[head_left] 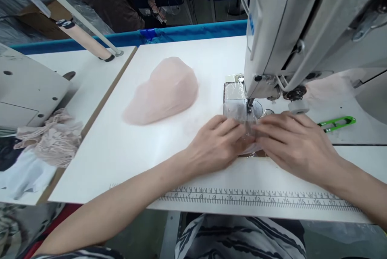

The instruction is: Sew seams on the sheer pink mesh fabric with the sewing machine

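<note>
My left hand [219, 143] and my right hand [294, 144] meet just in front of the needle area of a sewing machine [266, 29]. Between them is a thin, sheer pale fabric [249, 130], pinched by the fingers of both hands near the presser foot [249, 105]. The fabric lies over the machine's plate, and much of it is hidden under my fingers. To the left, a pile of sheer pink fabric pieces [172, 89] rests on the white table [151, 162].
Green thread snips [338, 123] lie right of my right hand. A printed ruler [260, 198] runs along the front edge. Pink fabric [329, 87] sits behind the snips. Bundled straps [57, 138] and another machine [27, 85] are at left. A person [105, 1] is beyond the table.
</note>
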Tool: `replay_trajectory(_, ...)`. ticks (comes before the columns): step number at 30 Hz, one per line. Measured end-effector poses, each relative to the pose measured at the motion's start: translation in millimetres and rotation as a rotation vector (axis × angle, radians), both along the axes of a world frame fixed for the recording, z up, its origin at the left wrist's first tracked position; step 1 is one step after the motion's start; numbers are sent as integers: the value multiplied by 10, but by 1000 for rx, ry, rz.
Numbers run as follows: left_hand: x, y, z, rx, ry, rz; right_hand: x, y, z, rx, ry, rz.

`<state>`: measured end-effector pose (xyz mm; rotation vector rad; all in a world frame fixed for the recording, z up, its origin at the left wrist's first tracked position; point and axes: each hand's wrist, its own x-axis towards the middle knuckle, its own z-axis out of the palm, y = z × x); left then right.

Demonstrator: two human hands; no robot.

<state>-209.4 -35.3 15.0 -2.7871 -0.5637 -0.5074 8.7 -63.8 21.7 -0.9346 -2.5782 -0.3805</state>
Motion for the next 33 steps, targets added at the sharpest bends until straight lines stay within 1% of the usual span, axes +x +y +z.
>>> replay_trajectory(2, -5, -33, -6, -9, 1, 4, -9, -11, -5, -15, 6, 27)
replay_trajectory(6, -34, -72, -5, -129, 70, 8, -6, -16, -11, -24, 23, 49)
replay_trajectory(9, -52, -83, 6, -162, 75, 10, -5, -15, -5, -13, 45, 52)
replay_trajectory(18, -55, -70, 6, -171, 84, 9, 1, -22, -37, -8, 60, 33)
replay_trajectory(33, -51, 29, -68, -182, 33, 30, 15, 44, -102, 26, 56, 38)
